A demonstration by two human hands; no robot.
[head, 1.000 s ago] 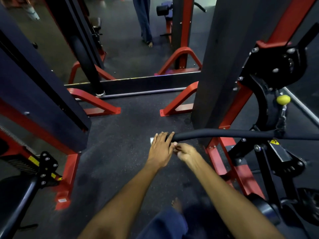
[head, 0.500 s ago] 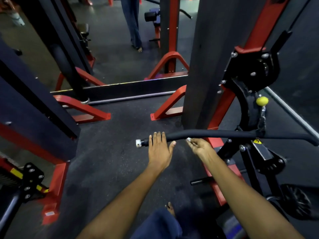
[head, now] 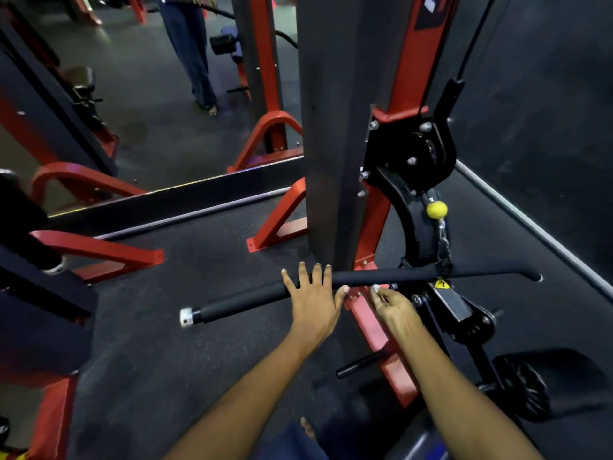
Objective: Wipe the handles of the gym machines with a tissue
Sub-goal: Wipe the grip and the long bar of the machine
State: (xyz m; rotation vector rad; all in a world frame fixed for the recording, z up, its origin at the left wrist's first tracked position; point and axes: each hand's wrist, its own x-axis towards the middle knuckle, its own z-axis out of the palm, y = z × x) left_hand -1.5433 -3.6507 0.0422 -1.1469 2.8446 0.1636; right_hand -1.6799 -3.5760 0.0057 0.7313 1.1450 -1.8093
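The left hand (head: 313,302) lies over the black foam-covered pull bar (head: 331,287) in the centre of the frame, fingers (head: 303,277) straight and spread across the top of the grip, thumb under its right side; it rests on the bar rather than gripping it. The right hand (head: 393,307) sits just beside it, below the bar, its fingertips pinching a small white scrap, taken to be the tissue (head: 375,287), which touches or nearly touches the bar's underside. The bar hangs by a chain from the yellow stopper ball (head: 436,209) at right centre, in front of the red and black machine frame (head: 374,234).

Judgement on the step: the hanging bar will swing, so the left hand should steady it firmly while the right wraps the tissue round the foam and draws it along the full grip, including the underside and the silver end cap (head: 186,317) at left. The tissue looks very small; folding it flat would give better contact.

Against the frame half a second earlier, the hands keep nearly the same pose, left on top and right pinching beneath. The bar's left end now shows further out past the left hand, and the view stands nearer, with the bar lower in the frame.
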